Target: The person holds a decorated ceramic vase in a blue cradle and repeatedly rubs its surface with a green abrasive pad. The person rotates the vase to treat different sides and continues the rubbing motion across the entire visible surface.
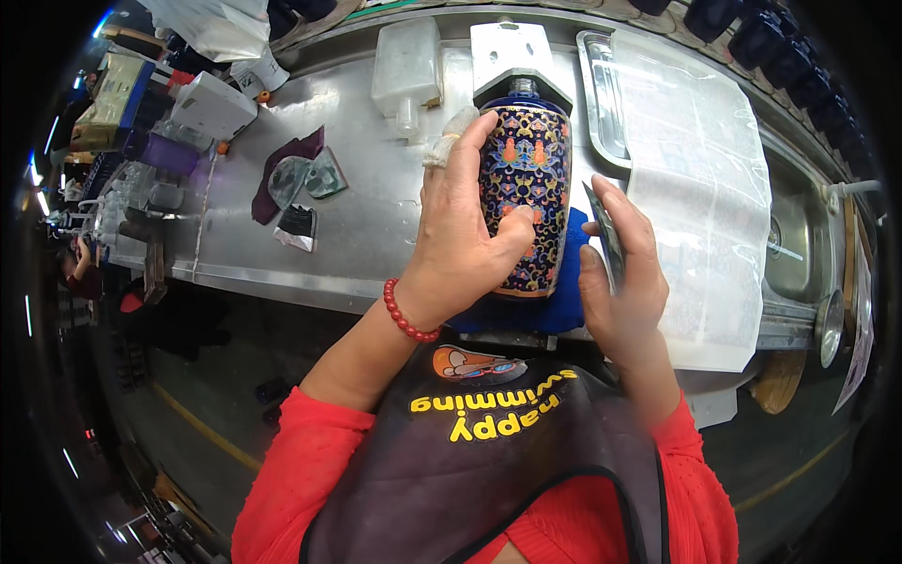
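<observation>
A dark blue bottle (527, 179) with an ornate floral pattern lies with its neck away from me, over a blue cloth (569, 305). Its neck end rests in a notched grey stand (559, 94). My left hand (460, 230) grips the bottle's left side, thumb pressed on the patterned face. Pale wrapping covers one of its fingertips. Just right of the bottle, my right hand (628, 263) pinches a thin, dark, flat blade-like piece (608, 235) between thumb and fingers. It appears slightly apart from the bottle.
A frosted clear bottle (404, 70) lies behind my left hand. A metal tray (601, 103) and a large whitish sheet (700, 216) are right, before a sink (789, 249). Dark scraps (287, 179) lie left. Several dark blue bottles (799, 66) line the far right.
</observation>
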### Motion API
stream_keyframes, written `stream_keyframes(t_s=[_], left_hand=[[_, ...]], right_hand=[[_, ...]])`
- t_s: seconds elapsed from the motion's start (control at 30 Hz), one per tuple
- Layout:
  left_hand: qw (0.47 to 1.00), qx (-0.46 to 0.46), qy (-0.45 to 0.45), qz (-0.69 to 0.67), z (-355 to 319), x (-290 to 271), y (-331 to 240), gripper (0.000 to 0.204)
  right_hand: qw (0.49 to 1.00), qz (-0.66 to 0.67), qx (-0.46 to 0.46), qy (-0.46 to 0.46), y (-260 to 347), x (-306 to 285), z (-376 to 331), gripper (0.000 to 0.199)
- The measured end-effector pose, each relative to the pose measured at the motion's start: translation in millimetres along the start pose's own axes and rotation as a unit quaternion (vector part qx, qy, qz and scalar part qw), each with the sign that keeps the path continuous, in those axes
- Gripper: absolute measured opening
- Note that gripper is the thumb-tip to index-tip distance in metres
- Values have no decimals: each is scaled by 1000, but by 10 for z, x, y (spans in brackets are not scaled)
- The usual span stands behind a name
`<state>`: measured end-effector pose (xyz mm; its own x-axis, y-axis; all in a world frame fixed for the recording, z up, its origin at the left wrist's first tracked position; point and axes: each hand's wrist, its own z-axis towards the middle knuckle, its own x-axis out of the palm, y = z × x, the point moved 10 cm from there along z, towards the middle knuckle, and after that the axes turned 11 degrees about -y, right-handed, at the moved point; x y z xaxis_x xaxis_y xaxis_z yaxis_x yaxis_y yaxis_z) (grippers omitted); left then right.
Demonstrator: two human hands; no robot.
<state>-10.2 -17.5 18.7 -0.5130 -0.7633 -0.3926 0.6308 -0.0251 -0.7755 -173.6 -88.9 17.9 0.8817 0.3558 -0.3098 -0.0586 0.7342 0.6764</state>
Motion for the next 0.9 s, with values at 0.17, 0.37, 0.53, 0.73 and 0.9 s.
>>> stream_keyframes(t_s=[0.17, 0.37, 0.53, 0.73, 0.9], left_hand=[[1000, -17, 10, -20, 0, 18, 33, 79], [995, -72, 26, -70, -7, 44, 102, 80], [993, -80, 29, -82, -10, 50, 96, 81], [986, -100, 22, -132, -34, 37, 111, 78], [999, 45, -13, -13, -87, -130, -111, 59]], right_hand=[[998, 14, -55, -6, 166, -50, 27, 46], [995, 9, -95, -3, 438, -78, 60, 45], [993, -38, -103, 30, 485, 4, 32, 54], [991, -64, -111, 24, 475, 14, 22, 55], [993, -56, -100, 18, 469, -36, 34, 51]])
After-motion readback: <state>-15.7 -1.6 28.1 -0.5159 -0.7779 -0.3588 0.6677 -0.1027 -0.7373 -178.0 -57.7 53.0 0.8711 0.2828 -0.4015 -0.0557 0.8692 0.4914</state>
